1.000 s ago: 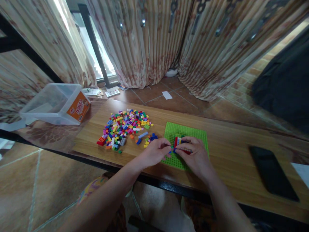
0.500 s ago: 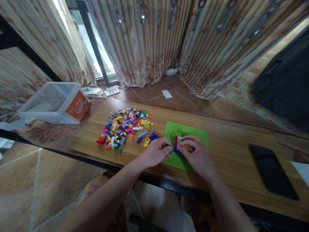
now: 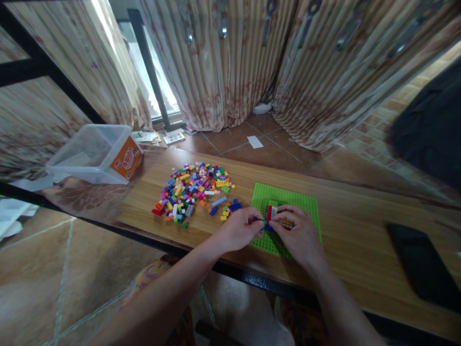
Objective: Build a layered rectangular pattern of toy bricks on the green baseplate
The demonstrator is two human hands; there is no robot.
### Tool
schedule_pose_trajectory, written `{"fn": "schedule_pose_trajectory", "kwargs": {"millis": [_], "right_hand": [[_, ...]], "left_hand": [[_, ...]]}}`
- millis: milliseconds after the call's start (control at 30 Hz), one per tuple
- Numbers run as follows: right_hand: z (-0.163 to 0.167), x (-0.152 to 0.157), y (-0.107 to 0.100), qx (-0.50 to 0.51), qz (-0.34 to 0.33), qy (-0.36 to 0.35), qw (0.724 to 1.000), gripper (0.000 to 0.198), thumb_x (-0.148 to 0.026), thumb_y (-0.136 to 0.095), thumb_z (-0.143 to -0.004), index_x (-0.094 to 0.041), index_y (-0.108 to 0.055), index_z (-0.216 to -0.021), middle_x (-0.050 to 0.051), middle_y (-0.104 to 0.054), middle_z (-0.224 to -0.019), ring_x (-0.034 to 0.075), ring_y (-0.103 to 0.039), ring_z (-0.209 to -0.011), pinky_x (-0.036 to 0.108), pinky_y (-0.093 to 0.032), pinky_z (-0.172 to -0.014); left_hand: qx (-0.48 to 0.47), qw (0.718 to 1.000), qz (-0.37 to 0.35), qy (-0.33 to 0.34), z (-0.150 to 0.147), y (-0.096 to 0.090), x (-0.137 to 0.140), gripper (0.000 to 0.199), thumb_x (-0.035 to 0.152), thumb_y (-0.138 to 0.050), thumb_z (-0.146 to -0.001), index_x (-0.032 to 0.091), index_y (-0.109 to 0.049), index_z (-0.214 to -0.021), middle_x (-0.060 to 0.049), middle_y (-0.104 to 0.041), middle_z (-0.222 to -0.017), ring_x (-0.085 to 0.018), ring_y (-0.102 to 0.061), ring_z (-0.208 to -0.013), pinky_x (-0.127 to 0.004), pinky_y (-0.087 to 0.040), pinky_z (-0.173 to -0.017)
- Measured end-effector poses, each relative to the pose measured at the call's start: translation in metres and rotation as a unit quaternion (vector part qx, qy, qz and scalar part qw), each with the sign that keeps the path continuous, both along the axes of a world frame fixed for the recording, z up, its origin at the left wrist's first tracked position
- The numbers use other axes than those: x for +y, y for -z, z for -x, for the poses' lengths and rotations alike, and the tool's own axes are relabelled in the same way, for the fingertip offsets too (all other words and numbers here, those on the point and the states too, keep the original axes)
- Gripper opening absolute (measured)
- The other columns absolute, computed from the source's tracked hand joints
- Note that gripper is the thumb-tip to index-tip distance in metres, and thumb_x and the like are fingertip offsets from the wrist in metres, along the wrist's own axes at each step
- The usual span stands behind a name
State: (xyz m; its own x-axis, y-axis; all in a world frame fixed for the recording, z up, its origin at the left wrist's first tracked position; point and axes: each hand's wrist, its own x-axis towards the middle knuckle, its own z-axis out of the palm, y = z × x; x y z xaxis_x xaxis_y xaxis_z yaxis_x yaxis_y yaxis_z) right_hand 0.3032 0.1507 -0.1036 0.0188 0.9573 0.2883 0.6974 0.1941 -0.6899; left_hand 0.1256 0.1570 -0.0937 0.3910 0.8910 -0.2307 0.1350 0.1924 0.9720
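Note:
A green studded baseplate (image 3: 262,192) lies on the wooden table, with a block of joined toy bricks (image 3: 270,212) in red, white, yellow and blue over it. My right hand (image 3: 297,230) is closed around that brick block, its fingers covering much of it. Just left of it, my left hand (image 3: 243,229) is pinched at the block's left side, where a small green and blue bit shows by the fingertips. Whether that bit is loose or joined to the block, I cannot tell.
A heap of loose coloured bricks (image 3: 194,187) spreads over the table's left part, with a few dark blue and yellow bricks (image 3: 235,205) nearer my left hand. Further left stands a clear plastic bin (image 3: 90,144). At the right lies a black phone-like slab (image 3: 421,264).
The whole view has shifted, so the table and hands sit slightly further right. My left fingertips have come closer to the brick block; my right hand keeps its hold.

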Motion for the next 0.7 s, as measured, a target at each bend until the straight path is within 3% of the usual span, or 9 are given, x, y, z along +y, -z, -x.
{"fn": "schedule_pose_trajectory", "kwargs": {"millis": [300, 500, 700], "right_hand": [[-0.001, 0.002, 0.004, 0.002, 0.017, -0.002, 1.0, 0.014, -0.037, -0.067, -0.075, -0.025, -0.072, -0.068, 0.007, -0.067, -0.104, 0.027, -0.058, -0.1, 0.048, -0.041, -0.091], [-0.002, 0.001, 0.002, 0.015, 0.013, -0.002, 1.0, 0.014, -0.037, -0.068, -0.075, -0.026, -0.072, -0.068, 0.007, -0.068, -0.103, 0.027, -0.058, -0.1, 0.048, -0.04, -0.093], [0.003, -0.006, -0.01, 0.075, 0.004, -0.019, 0.997, 0.02, -0.043, -0.062, -0.084, -0.027, -0.073, -0.084, 0.006, -0.071, -0.099, 0.024, -0.06, -0.099, 0.044, -0.043, -0.093]], "left_hand": [[-0.01, 1.0, 0.005, -0.004, -0.001, -0.004, -0.001, 0.004, 0.02, -0.053, -0.083, 0.018, -0.056, -0.081, 0.003, -0.059, -0.063, -0.014, -0.065, -0.062, -0.019, -0.044, -0.049], [-0.062, 0.997, 0.032, -0.02, 0.0, 0.005, 0.001, 0.012, 0.01, -0.048, -0.082, 0.016, -0.055, -0.089, 0.0, -0.063, -0.079, -0.011, -0.067, -0.064, -0.019, -0.05, -0.053], [-0.087, 0.995, 0.035, -0.019, 0.001, 0.002, 0.002, 0.011, 0.011, -0.054, -0.081, 0.014, -0.058, -0.09, 0.0, -0.064, -0.078, -0.01, -0.066, -0.062, -0.019, -0.049, -0.054]]}}
